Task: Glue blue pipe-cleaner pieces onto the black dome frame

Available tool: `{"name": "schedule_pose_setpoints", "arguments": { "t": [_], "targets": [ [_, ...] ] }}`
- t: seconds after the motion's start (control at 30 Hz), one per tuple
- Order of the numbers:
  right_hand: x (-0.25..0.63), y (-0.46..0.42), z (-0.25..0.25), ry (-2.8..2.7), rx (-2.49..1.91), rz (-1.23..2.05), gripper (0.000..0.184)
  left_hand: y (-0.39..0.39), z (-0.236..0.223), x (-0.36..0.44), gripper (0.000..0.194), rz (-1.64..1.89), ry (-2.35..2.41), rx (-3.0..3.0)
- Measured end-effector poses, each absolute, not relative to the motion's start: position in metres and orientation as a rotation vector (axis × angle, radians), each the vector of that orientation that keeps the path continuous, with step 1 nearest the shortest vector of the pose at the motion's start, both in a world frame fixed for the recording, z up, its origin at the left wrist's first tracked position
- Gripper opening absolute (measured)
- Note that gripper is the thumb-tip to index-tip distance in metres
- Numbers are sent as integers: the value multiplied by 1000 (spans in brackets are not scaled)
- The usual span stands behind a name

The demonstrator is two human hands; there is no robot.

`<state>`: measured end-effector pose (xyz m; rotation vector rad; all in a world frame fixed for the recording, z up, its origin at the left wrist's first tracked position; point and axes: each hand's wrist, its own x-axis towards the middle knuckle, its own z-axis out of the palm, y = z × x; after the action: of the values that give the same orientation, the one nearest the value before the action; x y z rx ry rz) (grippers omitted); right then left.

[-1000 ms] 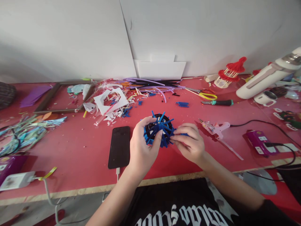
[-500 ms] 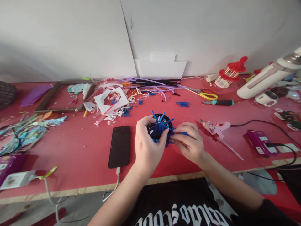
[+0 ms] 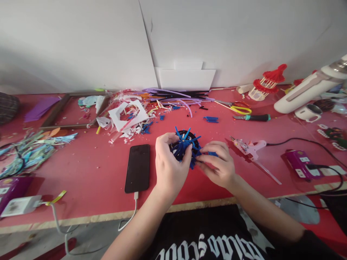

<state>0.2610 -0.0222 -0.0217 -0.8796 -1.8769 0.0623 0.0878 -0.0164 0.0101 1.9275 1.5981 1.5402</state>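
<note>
While the left hand [image 3: 173, 159] gripped the blue-and-black piece [image 3: 184, 146] between thumb and fingers near the red table's [image 3: 108, 195] front edge, the right hand [image 3: 218, 162] pinched at its side, fingertips partly hidden. Bare tabletop separated the piece from the glue gun [image 3: 251, 148]; the bottle [image 3: 309, 88] was cut off.

Blue-and-black piece [image 3: 183, 145] partly hidden by left hand [image 3: 171, 160], white bottle [image 3: 302, 90] cut off at right edge

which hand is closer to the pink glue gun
Right. The right hand is to the left of the glue gun, with a gap between; the left hand is farther left, holding the blue and black craft piece.
</note>
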Motion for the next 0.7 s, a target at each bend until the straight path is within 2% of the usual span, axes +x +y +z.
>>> {"name": "schedule_pose_setpoints", "arguments": {
  "t": [0.3, 0.7],
  "targets": [
    [264, -21, -24, -1896, -797, 33, 41, -14, 9, 86, 46, 1538, 1568, 1912],
    [269, -19, -29, -1975, -782, -74, 37, -13, 10, 84, 47, 1519, 1530, 1904]
  ]
}}
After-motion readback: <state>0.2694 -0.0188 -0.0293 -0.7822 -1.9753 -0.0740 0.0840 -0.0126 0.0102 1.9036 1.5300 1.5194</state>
